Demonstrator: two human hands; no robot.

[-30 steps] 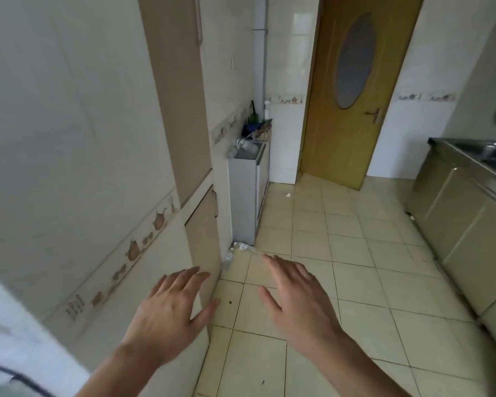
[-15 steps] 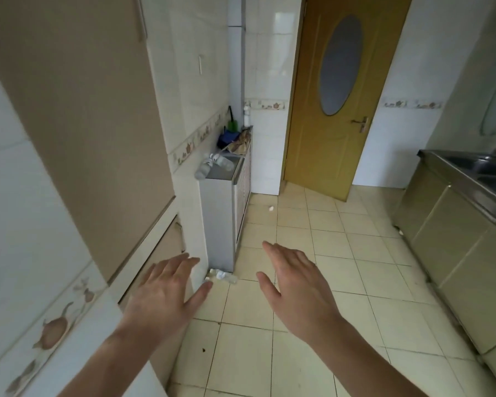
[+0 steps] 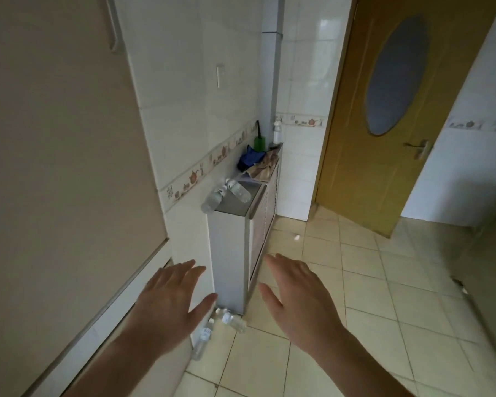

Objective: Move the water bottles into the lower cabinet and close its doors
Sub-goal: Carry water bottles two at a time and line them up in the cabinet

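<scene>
Both hands spread wide, holding nothing: left hand (image 3: 166, 305), right hand (image 3: 301, 302). 2 floor bottles (image 3: 229, 319) at lower centre looking light, slick, crushable; grab mid-body.

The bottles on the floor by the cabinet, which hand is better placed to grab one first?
Probably the left hand. It hangs open almost directly above the floor bottles, which lie beside the cabinet. The right hand, also open and empty, is farther off.

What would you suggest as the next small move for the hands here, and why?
Probably lower the right hand to the nearer floor bottle. Both hands, left hand included, are open and empty, and the bottles lie at the foot of the grey cabinet, whose doors look shut.
</scene>
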